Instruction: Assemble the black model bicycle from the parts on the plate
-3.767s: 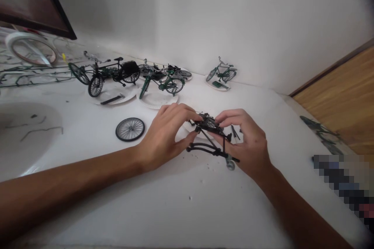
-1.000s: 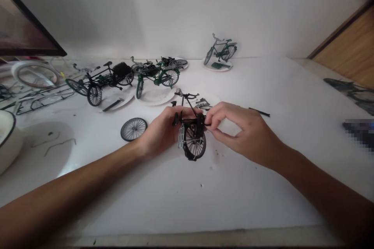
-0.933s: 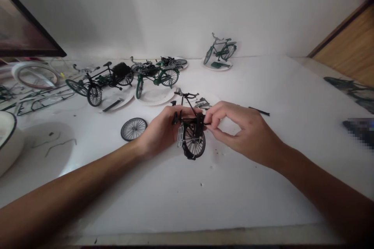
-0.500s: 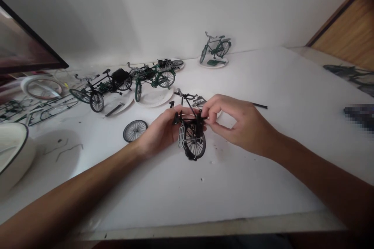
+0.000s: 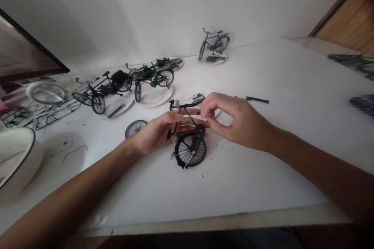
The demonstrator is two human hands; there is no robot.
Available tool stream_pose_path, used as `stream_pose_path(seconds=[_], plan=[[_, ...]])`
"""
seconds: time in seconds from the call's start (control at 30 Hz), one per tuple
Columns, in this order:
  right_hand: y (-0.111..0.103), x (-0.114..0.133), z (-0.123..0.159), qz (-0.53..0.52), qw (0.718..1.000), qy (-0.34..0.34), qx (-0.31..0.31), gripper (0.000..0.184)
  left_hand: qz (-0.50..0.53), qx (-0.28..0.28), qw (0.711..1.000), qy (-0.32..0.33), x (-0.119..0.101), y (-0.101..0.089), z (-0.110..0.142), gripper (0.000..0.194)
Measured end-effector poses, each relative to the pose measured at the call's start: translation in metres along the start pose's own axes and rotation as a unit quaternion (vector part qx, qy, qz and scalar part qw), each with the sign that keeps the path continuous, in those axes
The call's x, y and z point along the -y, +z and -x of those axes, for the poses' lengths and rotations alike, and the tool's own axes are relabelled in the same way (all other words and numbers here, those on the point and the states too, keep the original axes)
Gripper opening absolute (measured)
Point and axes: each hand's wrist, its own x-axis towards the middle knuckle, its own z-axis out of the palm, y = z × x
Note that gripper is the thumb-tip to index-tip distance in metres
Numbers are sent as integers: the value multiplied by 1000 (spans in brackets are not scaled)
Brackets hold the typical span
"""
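Observation:
My left hand [image 5: 159,130] is closed around the frame of a black model bicycle [image 5: 191,149], held tilted with its rear wheel toward me. The chain guard faces right, and a silver rack shows at the wheel's left. Thumb and forefinger of my right hand [image 5: 224,114] are pinched just above the chain guard, by a tiny dark piece; I cannot make out what they grip. A loose spoked wheel [image 5: 136,128] lies beside my left wrist. Behind the hands is a white plate [image 5: 189,92] with small parts, partly hidden.
Assembled black [image 5: 99,103] and green [image 5: 166,79] model bicycles stand at the back left among white plates. Another green bicycle [image 5: 214,42] stands by the wall. A white bowl [image 5: 20,163] sits at left, near parts frames [image 5: 55,114]. A black strip [image 5: 257,100] lies at right.
My left hand has turned the bicycle, so its chain guard side now faces right and the rack is edge-on. My right pinch has come slightly away from the frame.

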Motion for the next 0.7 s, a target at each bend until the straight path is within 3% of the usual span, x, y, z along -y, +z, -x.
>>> stream_pose_path(seconds=[0.23, 0.4, 0.7], plan=[[-1, 5, 1, 8, 1000, 13, -7, 22, -58, -16, 998, -24, -3, 0, 4, 37], [0, 4, 1, 4, 1000, 19, -3, 18, -57, -32, 997, -33, -3, 1, 3, 29], [2, 7, 6, 35, 997, -50, 44, 16, -53, -62, 996, -37, -2, 4, 1, 28]])
